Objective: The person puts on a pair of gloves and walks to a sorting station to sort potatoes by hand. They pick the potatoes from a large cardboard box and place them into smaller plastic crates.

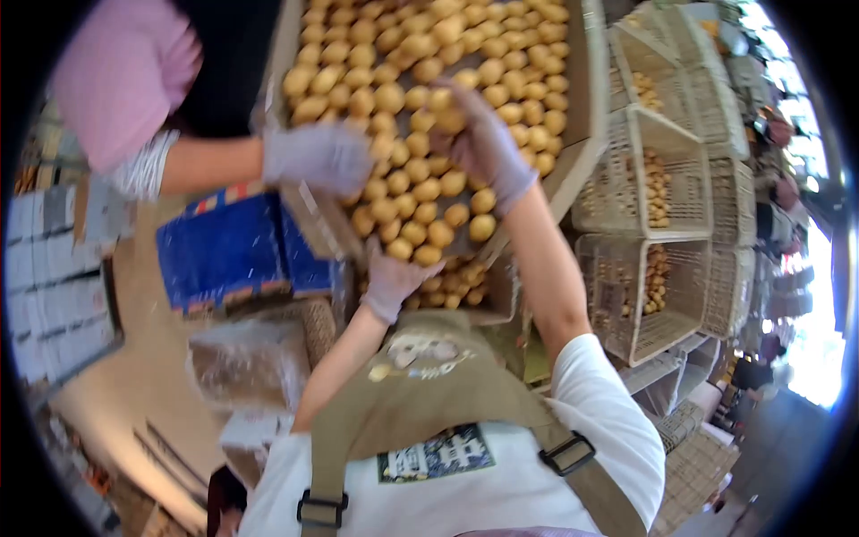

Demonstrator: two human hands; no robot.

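Round yellow-brown fruits (426, 189) cover a wide sorting tray (586, 148) in front of me. My right hand (488, 148), in a pale lilac glove, reaches over the middle of the tray with its fingers curled round a yellow-brown fruit (450, 120). At the tray's near, narrow end is my left hand (394, 282), gloved too, thumb and fingers spread beside the lowest fruits. Just below that end, more fruits lie in a crate (501, 300) against my apron.
A co-worker's gloved hand (318, 158) reaches over the tray from the left. Stacked plastic crates (676, 170) with fruit stand at the right. On the left are a blue box (224, 251), a plastic-lined container (250, 358) and stacked white cartons (58, 304).
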